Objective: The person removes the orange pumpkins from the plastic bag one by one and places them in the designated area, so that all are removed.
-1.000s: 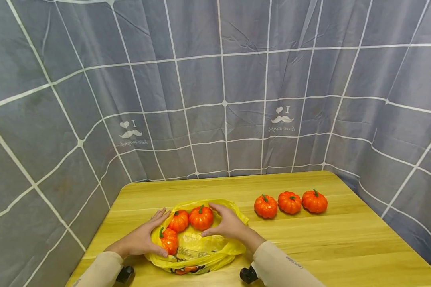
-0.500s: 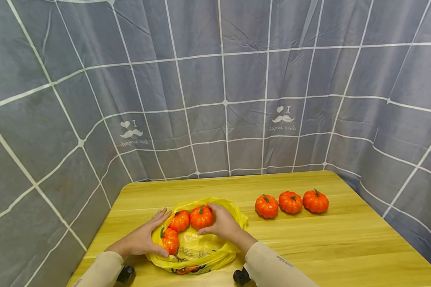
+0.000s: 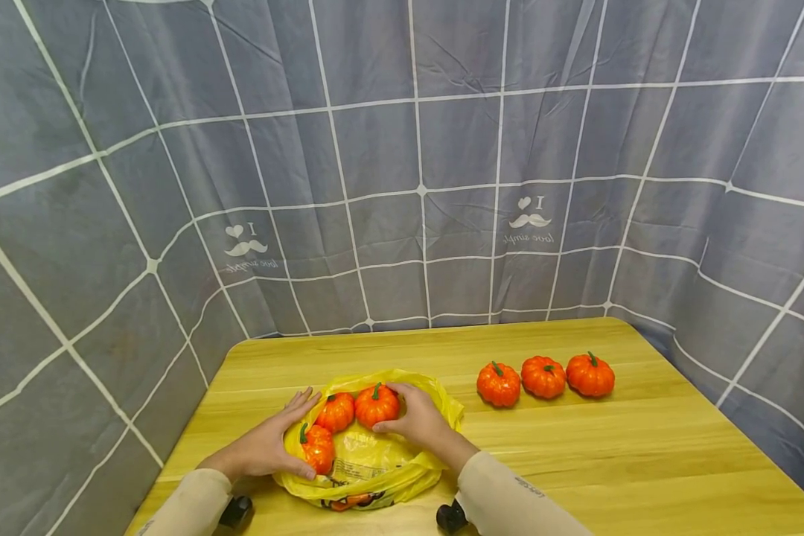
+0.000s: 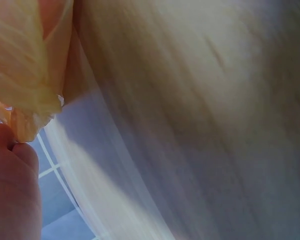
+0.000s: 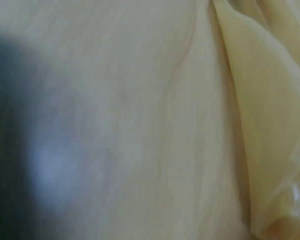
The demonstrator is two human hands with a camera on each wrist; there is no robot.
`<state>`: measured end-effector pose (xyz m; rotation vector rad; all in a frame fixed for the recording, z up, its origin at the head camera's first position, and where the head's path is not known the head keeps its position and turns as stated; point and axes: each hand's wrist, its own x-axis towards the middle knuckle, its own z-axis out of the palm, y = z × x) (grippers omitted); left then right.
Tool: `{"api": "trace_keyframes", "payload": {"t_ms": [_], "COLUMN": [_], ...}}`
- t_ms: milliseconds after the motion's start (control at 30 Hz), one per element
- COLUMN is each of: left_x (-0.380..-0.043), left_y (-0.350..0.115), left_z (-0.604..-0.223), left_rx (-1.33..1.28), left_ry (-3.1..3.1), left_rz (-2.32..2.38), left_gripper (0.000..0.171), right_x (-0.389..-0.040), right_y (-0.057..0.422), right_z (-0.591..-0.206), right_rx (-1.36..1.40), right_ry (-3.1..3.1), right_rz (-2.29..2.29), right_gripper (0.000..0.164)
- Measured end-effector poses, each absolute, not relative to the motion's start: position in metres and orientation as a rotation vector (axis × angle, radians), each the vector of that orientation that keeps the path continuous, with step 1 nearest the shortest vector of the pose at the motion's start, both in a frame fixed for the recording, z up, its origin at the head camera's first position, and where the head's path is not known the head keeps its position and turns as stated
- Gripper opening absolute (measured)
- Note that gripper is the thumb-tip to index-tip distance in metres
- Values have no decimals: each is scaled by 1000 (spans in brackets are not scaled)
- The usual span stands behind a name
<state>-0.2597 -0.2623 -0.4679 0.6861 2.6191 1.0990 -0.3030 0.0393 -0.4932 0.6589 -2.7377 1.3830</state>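
A yellow plastic bag (image 3: 402, 476) lies spread on the table with its mouth facing up. Inside it sit three small orange pumpkins: one at the front left (image 3: 318, 451), another pumpkin (image 3: 336, 413) behind it, and a third pumpkin (image 3: 377, 405) at the back. My left hand (image 3: 264, 445) rests against the bag's left side, fingers extended and spread, thumb in front by the front-left pumpkin. Reaching over the right rim, my right hand (image 3: 420, 421) holds the back pumpkin between thumb and fingers. The left wrist view catches part of the left hand (image 4: 12, 185) beside the bag (image 4: 25, 60).
Three more pumpkins stand in a row on the right: a left one (image 3: 499, 384), a middle one (image 3: 543, 377) and a right one (image 3: 590, 374). The wooden table (image 3: 576, 461) backs onto a grey checked curtain (image 3: 455, 149).
My right hand has shifted slightly left and closed in on the back pumpkin in the bag. The left hand stays at the bag's left side.
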Motion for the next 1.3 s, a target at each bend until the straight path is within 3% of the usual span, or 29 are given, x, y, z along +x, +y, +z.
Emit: {"api": "trace_keyframes", "payload": {"t_ms": [1300], "left_x": [-262], "left_y": [-261], "left_z": [-467], "left_rx": [729], "left_ry": [2641], "left_rz": [1077], "left_gripper": [121], "right_x": [-300], "right_y": [93], "right_z": [-464], "right_rx": [699], "right_ry": [-2490], "right_rz": [1719], "right_gripper": [71]}}
